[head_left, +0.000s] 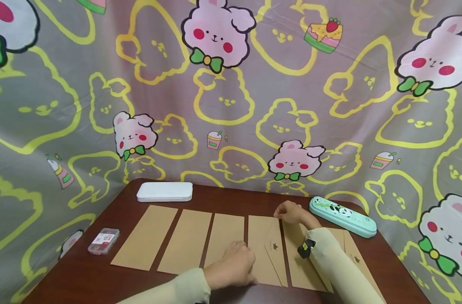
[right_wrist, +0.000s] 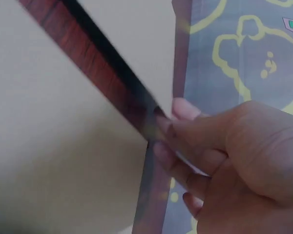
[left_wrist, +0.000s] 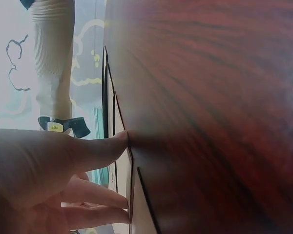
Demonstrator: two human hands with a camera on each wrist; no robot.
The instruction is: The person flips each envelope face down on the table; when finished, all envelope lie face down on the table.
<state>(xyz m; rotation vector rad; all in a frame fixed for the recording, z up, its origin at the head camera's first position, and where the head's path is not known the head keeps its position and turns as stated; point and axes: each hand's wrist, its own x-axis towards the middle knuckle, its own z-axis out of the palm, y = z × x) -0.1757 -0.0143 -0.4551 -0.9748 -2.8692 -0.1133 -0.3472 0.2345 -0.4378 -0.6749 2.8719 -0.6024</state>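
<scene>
Several brown paper envelopes lie side by side in a row. One right of the middle, an envelope [head_left: 263,236] with a slanted flap and small dark crown print, lies between my hands. My right hand [head_left: 292,212] pinches its far right corner. In the right wrist view, thumb and fingertips [right_wrist: 163,124] meet at that corner, above a strip of red-brown wood. My left hand [head_left: 232,264] is at its near left part, fingers extended onto the paper and thumb [left_wrist: 115,145] along the near edge. My right forearm partly covers the neighbouring envelope [head_left: 297,253].
A white case [head_left: 164,191] stands at the back left of the dark wooden table [head_left: 231,196]. At the left edge is a small clear plastic box [head_left: 103,241]. A mint panda pencil case [head_left: 343,216] lies at the back right. A cartoon-print curtain [head_left: 231,93] hangs close behind.
</scene>
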